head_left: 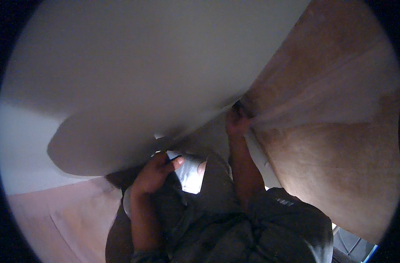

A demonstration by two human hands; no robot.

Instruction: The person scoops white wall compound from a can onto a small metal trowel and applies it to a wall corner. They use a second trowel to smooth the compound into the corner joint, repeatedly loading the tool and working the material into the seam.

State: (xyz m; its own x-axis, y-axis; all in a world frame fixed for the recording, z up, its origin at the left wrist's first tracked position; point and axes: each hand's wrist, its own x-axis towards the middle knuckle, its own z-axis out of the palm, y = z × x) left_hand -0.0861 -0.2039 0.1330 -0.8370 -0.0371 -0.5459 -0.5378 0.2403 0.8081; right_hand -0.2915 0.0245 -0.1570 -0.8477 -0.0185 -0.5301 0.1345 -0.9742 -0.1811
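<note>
My right hand (238, 122) reaches up to the seam where a smooth white surface (134, 57) meets a brown wooden-looking panel (322, 144). Its fingers are closed around a small dark thing (237, 106), whose kind is lost in the shadow. Lower and to the left, my left hand (155, 174) is closed, thumb stretched along a dark-edged flat thing (176, 158) that I cannot name. Just beyond that thumb shows a bright, shiny patch (192, 175), partly hidden by my clothing and hand.
The white surface fills the upper left, with a large shadow on it. A pinkish, stained surface (64, 215) lies at the lower left. The brown panel rises close on my right. Past its lower edge, thin dark bars (353, 245) show at the bottom right.
</note>
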